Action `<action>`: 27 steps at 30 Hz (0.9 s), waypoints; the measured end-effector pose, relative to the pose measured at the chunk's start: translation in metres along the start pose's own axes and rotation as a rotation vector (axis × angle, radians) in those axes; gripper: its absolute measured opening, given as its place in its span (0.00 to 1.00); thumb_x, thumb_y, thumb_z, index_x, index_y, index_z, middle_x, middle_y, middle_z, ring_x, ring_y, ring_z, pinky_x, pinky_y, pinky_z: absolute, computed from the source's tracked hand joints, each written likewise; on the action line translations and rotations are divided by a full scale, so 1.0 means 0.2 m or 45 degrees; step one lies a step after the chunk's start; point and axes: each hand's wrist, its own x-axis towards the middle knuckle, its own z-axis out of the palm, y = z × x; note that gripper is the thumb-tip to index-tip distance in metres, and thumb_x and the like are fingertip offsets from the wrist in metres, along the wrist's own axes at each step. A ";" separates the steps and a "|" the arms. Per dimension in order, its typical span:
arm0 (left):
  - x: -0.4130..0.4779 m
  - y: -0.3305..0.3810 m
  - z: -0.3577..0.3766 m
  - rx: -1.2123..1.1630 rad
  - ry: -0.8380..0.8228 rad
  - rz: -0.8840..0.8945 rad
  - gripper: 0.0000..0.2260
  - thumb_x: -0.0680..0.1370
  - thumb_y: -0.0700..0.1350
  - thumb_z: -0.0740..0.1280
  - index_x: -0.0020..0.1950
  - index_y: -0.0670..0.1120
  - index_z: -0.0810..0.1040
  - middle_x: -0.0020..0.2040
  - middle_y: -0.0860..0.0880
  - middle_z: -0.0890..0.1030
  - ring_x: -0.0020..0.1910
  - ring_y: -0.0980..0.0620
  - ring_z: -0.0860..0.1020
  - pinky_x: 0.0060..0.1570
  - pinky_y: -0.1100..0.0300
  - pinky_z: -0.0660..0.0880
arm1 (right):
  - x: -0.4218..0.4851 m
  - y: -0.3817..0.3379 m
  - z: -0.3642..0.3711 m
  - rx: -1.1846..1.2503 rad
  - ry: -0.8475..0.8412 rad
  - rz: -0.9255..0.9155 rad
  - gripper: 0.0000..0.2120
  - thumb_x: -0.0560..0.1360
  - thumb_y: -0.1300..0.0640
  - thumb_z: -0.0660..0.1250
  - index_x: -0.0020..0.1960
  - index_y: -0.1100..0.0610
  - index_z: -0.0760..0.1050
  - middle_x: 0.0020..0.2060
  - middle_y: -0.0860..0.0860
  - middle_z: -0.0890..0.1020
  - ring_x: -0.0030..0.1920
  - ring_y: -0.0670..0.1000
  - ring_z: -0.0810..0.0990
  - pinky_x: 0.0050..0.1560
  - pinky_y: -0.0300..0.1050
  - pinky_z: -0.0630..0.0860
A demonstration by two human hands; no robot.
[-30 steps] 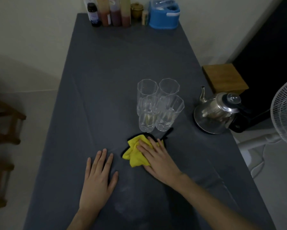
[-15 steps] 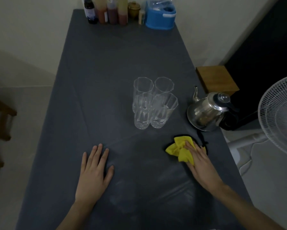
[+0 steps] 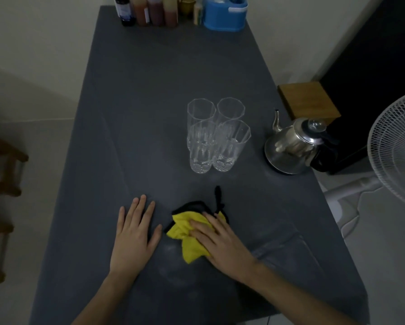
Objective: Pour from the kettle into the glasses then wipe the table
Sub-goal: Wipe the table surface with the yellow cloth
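Several clear faceted glasses [image 3: 216, 134] stand grouped mid-table on the dark grey table [image 3: 161, 90]. A shiny steel kettle [image 3: 293, 146] with a black handle sits to their right near the table's edge. A yellow cloth [image 3: 185, 235] with a black edge and loop lies in front of the glasses. My right hand [image 3: 222, 245] presses flat on the cloth, covering its right part. My left hand [image 3: 134, 235] rests flat on the table just left of the cloth, fingers spread, holding nothing.
Several bottles [image 3: 147, 10] and a blue container [image 3: 225, 12] line the table's far end. A wooden stool [image 3: 308, 99] and a white fan [image 3: 396, 146] stand off the right side. Wooden furniture [image 3: 2, 172] stands at the left.
My right hand has slid the yellow cloth from the right side near the kettle back leftward toward my left hand. My left hand has stayed flat in place.
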 end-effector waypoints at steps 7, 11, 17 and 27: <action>0.00 0.01 0.00 -0.005 0.000 -0.010 0.27 0.79 0.57 0.52 0.73 0.44 0.65 0.76 0.45 0.61 0.76 0.47 0.55 0.74 0.43 0.50 | -0.57 0.49 -0.14 -0.190 -0.047 -0.134 0.21 0.71 0.56 0.61 0.64 0.50 0.72 0.69 0.51 0.72 0.68 0.57 0.68 0.68 0.56 0.62; 0.00 0.01 -0.01 -0.007 0.008 -0.007 0.27 0.78 0.57 0.52 0.73 0.44 0.66 0.76 0.44 0.61 0.76 0.47 0.55 0.74 0.43 0.50 | -0.80 0.75 -0.25 -0.114 -0.114 0.503 0.20 0.76 0.46 0.55 0.67 0.50 0.66 0.69 0.51 0.67 0.61 0.62 0.75 0.63 0.55 0.66; 0.00 0.02 -0.01 -0.011 0.024 -0.011 0.27 0.78 0.56 0.52 0.72 0.43 0.66 0.75 0.44 0.62 0.76 0.46 0.56 0.74 0.43 0.50 | -0.65 0.48 -0.23 -0.016 0.062 0.899 0.22 0.72 0.43 0.59 0.60 0.55 0.73 0.62 0.57 0.74 0.57 0.60 0.71 0.53 0.55 0.72; 0.01 0.04 0.00 0.126 -0.012 -0.015 0.29 0.78 0.57 0.49 0.72 0.41 0.65 0.74 0.40 0.63 0.74 0.41 0.59 0.73 0.40 0.52 | -0.29 -0.14 -0.10 0.202 -0.060 0.320 0.26 0.70 0.38 0.63 0.65 0.47 0.68 0.65 0.54 0.69 0.61 0.59 0.69 0.58 0.58 0.73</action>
